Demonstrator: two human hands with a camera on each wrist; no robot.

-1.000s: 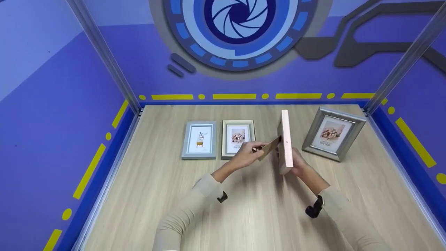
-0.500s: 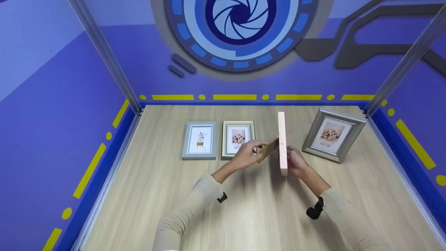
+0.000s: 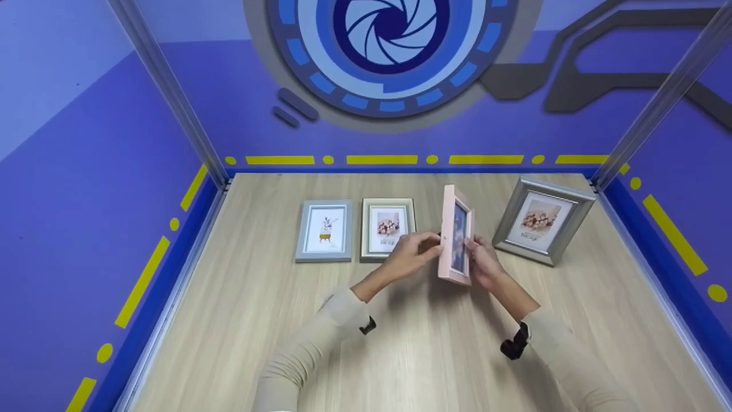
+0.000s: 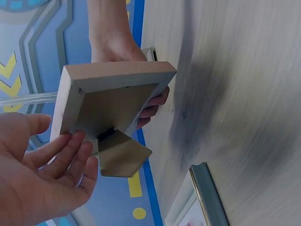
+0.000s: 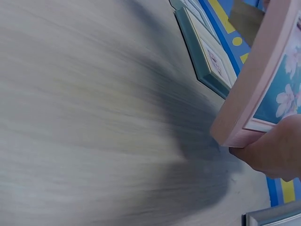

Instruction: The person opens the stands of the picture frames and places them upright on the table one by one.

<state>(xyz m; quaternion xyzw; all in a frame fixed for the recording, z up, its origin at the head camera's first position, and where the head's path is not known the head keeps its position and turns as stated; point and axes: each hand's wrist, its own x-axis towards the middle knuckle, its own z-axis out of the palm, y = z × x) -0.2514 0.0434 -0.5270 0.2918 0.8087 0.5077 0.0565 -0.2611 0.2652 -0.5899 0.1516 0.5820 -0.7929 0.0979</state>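
Note:
A pink photo frame [image 3: 448, 234] is held upright above the table, its flower picture turned partly to the right. My right hand [image 3: 486, 264] grips it by the right side, thumb on the front and fingers behind. The left wrist view shows its brown backing board [image 4: 113, 106] and the brown stand [image 4: 122, 155] swung out from it. My left hand [image 4: 47, 174] has loosely bent fingers, their tips right at the back edge of the frame, and the thumb held apart. In the right wrist view, pink edge [image 5: 256, 80] and blue floral picture [image 5: 287, 89] show.
A light blue photo frame [image 3: 300, 232] and a cream one [image 3: 388, 202] lie at the left on the wooden table [image 3: 394, 355]. To the right a silver frame [image 3: 512, 214] stands tilted. Blue panels [image 3: 372, 140] enclose the back and sides.
The pink frame has turned from edge-on so its picture shows, and shifted slightly left. My left hand has gone from holding the stand to the frame's edge; the stand is now hidden in the head view.

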